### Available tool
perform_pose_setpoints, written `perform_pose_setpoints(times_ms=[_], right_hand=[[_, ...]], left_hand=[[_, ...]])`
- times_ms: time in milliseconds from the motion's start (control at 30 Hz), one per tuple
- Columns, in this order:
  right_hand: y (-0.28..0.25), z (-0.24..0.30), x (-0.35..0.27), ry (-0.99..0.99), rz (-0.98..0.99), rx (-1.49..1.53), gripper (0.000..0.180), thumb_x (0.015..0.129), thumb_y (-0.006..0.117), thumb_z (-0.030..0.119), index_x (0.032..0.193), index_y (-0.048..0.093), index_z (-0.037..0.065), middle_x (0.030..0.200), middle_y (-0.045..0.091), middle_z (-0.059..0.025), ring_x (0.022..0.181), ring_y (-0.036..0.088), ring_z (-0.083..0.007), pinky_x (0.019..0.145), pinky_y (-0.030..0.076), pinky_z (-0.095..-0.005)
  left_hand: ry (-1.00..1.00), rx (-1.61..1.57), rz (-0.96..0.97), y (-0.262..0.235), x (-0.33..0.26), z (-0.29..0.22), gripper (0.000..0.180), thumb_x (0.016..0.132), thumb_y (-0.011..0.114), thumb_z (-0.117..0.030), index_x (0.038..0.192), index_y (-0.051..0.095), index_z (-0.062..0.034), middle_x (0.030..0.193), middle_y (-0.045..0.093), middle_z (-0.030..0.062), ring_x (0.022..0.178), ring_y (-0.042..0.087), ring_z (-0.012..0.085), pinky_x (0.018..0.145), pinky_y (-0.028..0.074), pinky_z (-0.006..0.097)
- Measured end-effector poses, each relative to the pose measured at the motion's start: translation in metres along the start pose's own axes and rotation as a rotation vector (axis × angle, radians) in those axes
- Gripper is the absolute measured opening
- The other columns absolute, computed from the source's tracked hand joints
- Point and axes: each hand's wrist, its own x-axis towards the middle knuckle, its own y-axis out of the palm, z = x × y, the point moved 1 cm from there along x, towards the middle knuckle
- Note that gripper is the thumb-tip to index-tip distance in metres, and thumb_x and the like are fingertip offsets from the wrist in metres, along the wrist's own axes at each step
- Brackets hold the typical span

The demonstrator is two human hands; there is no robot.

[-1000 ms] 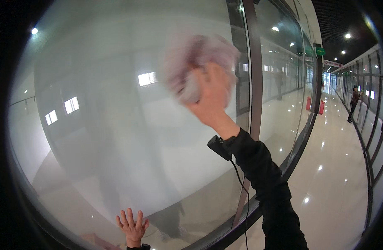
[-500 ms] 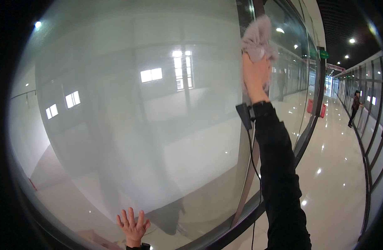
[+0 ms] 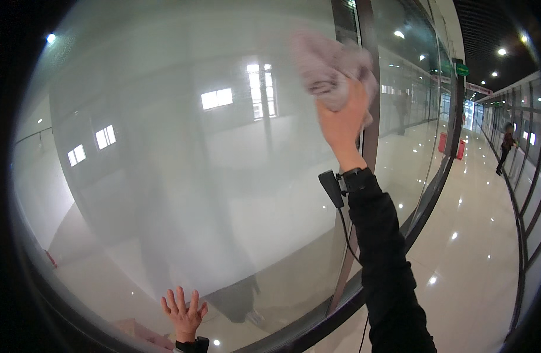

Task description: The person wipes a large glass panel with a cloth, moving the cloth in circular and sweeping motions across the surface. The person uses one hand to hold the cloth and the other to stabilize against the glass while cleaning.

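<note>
A crumpled pinkish-grey cleaning cloth is gripped in my right hand, raised high against the large glass pane beside its dark upright frame. The cloth is blurred by motion, and the right fingers are mostly hidden in its folds. Low on the pane, my left hand is held up with its fingers spread and nothing in it. It appears to rest against the glass. On my right wrist sits a black strap with a small black device, from which a cable hangs down.
A dark lower rail curves along the bottom of the glass. To the right runs a corridor with a shiny tiled floor. Another person stands at the far glass wall. Red panels stand near the corridor's far end.
My right hand has swept the cloth leftward from the upright frame onto the glass, its forearm shifting left too. My left hand stays spread in nearly the same place.
</note>
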Motion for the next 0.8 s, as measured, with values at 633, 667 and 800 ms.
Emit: perform_pose_setpoints(times_ms=[633, 667, 800], right_hand=[[-0.038, -0.05, -0.265, 0.771, -0.175, 0.674, 0.063, 0.084, 0.068, 0.005, 0.137, 0.034, 0.002, 0.129, 0.044, -0.009, 0.111, 0.048, -0.0191, 0.096, 0.04, -0.0327], [-0.03, -0.052, -0.239, 0.772, -0.104, 0.481, 0.064, 0.084, 0.068, 0.007, 0.137, 0.033, 0.001, 0.129, 0.044, -0.0099, 0.112, 0.048, -0.0206, 0.099, 0.038, -0.0335], [-0.028, -0.085, -0.212, 0.5, 0.006, 0.296, 0.041, 0.089, 0.063, 0.01, 0.124, 0.043, 0.001, 0.114, 0.053, -0.0061, 0.099, 0.053, -0.0183, 0.09, 0.044, -0.0328]], left_hand=[[-0.036, -0.026, -0.035, 0.006, 0.042, 0.006, 0.043, 0.093, 0.048, -0.056, 0.128, 0.055, -0.0319, 0.142, 0.043, 0.0122, 0.136, 0.035, 0.037, 0.112, 0.02, 0.056], [-0.037, -0.026, -0.049, 0.007, 0.05, 0.009, 0.043, 0.093, 0.047, -0.056, 0.127, 0.055, -0.0321, 0.142, 0.043, 0.0122, 0.136, 0.035, 0.037, 0.112, 0.02, 0.056], [-0.056, -0.031, -0.075, 0.006, 0.068, 0.005, 0.043, 0.092, 0.046, -0.057, 0.126, 0.056, -0.0322, 0.144, 0.043, 0.0124, 0.137, 0.033, 0.037, 0.112, 0.02, 0.055]])
